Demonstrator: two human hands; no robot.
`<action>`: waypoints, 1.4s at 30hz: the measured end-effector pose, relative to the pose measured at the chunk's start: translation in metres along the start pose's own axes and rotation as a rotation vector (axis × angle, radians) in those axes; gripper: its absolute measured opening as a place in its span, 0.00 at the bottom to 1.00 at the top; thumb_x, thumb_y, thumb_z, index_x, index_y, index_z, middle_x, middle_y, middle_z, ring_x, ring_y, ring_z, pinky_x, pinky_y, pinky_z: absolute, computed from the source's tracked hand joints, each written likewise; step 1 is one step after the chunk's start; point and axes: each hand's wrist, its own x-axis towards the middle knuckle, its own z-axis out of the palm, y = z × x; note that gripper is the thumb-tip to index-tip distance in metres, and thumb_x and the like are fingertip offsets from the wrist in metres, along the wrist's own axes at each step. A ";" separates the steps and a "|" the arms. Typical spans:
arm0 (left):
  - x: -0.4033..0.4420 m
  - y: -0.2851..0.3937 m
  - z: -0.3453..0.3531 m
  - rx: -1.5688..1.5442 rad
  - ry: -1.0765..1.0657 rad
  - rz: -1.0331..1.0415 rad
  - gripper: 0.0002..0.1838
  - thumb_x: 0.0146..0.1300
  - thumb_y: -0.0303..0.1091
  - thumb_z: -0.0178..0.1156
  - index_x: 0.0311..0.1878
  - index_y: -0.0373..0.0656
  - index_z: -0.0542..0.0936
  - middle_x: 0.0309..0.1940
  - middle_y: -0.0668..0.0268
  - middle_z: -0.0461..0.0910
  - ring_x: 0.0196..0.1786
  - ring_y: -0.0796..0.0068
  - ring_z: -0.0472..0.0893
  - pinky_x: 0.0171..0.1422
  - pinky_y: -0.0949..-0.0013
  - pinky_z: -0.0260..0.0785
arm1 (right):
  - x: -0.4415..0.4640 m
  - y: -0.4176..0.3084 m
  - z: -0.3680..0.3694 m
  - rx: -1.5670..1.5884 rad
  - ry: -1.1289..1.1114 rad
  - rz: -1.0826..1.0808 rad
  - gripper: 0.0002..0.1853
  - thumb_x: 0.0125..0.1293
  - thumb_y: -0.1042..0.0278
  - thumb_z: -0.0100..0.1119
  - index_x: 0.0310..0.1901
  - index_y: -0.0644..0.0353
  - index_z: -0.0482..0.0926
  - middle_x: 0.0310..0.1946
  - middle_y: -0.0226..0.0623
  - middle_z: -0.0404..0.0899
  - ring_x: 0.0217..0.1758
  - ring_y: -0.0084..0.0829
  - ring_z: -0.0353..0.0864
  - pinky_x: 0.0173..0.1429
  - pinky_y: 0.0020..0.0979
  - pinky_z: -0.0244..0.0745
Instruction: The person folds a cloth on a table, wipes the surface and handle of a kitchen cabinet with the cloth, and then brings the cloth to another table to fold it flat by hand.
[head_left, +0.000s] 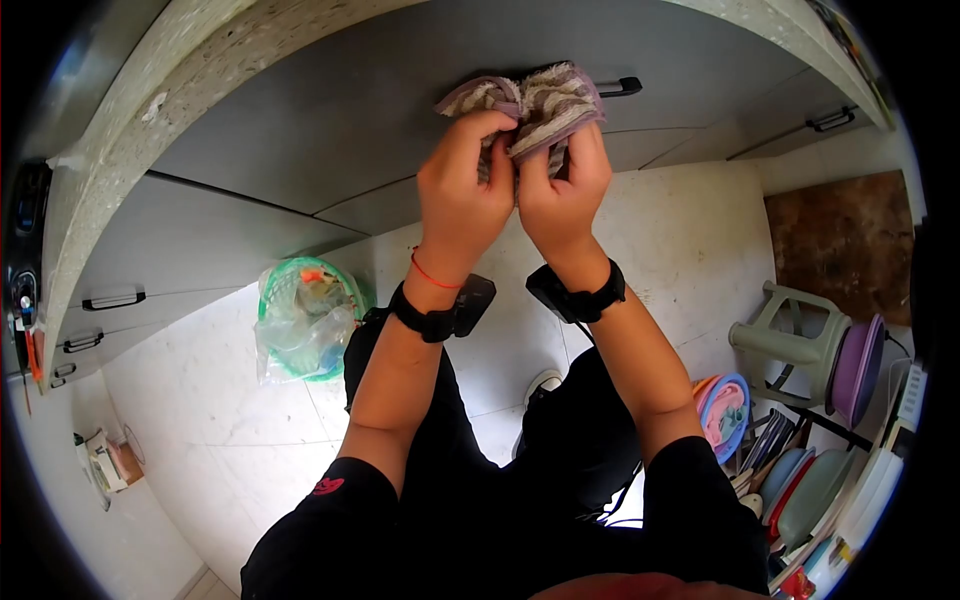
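A striped purple-grey and cream cloth (560, 105) is bunched up in front of the grey drawer front (370, 110), beside a black handle (622, 88). My left hand (466, 185) pinches the cloth's left part between thumb and fingers. On the right part, my right hand (566, 185) is closed with its fingers tucked under the cloth. Both hands are close together, and some fingertips are hidden by the fabric. Whether the cloth touches the drawer front is hard to tell.
A green-rimmed bin with a clear bag (310, 320) stands on the floor at left. At right are a grey-green stool (795, 340), a purple basin (858, 370), a brown board (840, 245) and a blue-rimmed basket (724, 415). A stone counter edge (130, 150) curves above.
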 end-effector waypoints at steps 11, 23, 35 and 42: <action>0.006 -0.003 0.005 0.026 -0.155 0.142 0.16 0.58 0.19 0.68 0.51 0.42 0.82 0.47 0.59 0.84 0.50 0.55 0.81 0.56 0.61 0.73 | 0.028 0.035 -0.047 -0.035 0.202 0.085 0.18 0.69 0.80 0.61 0.58 0.66 0.68 0.54 0.39 0.75 0.56 0.30 0.74 0.64 0.32 0.71; 0.004 -0.016 0.013 0.142 -0.224 0.211 0.22 0.54 0.14 0.59 0.51 0.45 0.81 0.45 0.63 0.82 0.48 0.54 0.79 0.55 0.56 0.74 | 0.023 0.066 -0.048 -0.615 0.058 -0.184 0.13 0.58 0.77 0.66 0.46 0.58 0.83 0.42 0.36 0.79 0.50 0.44 0.72 0.56 0.42 0.67; -0.002 -0.010 0.019 0.060 -0.102 0.165 0.24 0.56 0.12 0.61 0.56 0.42 0.79 0.50 0.54 0.82 0.52 0.51 0.81 0.58 0.57 0.74 | 0.017 0.036 -0.018 -0.356 -0.083 -0.365 0.09 0.48 0.79 0.69 0.34 0.58 0.85 0.38 0.27 0.82 0.42 0.36 0.76 0.46 0.35 0.70; 0.000 -0.012 0.010 0.086 -0.127 0.225 0.23 0.59 0.13 0.61 0.58 0.40 0.79 0.49 0.54 0.82 0.50 0.53 0.82 0.56 0.60 0.76 | 0.032 0.052 -0.044 -0.496 -0.083 -0.379 0.10 0.48 0.76 0.74 0.33 0.55 0.84 0.38 0.27 0.82 0.45 0.37 0.77 0.47 0.36 0.67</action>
